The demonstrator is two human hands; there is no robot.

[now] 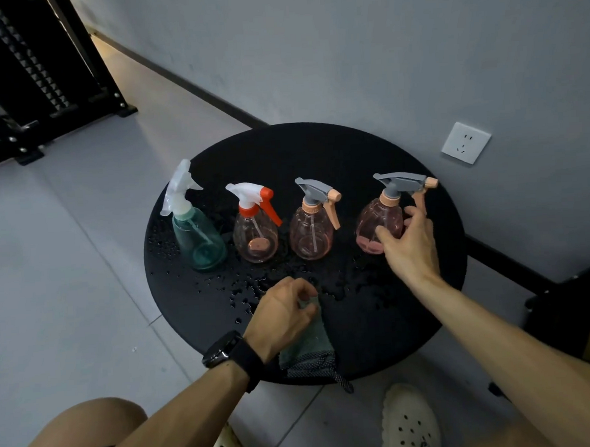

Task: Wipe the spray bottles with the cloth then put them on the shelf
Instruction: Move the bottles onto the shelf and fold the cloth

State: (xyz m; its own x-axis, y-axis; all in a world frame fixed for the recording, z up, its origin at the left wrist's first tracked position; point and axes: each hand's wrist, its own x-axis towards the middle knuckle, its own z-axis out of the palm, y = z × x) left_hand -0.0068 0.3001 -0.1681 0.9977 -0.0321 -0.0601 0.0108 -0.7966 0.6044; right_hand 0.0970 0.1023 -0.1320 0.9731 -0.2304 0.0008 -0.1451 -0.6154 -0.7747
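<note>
a: what's the surface like?
b: a round black table (317, 147) beaded with water, on grey floor tiles against a grey wall, a black rack (40, 83) far left.
a: and on it?
b: beyond the left hand (281, 313), which is curled on the cloth (307, 345), stand a teal bottle (198, 238) and two pink bottles (255, 235). the right hand (407, 241), fingers spread, touches the rightmost pink bottle (377, 226); a wall socket (466, 142) lies beyond it.

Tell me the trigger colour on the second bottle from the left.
Orange-red trigger on a white spray head, seen in the head view.
</note>
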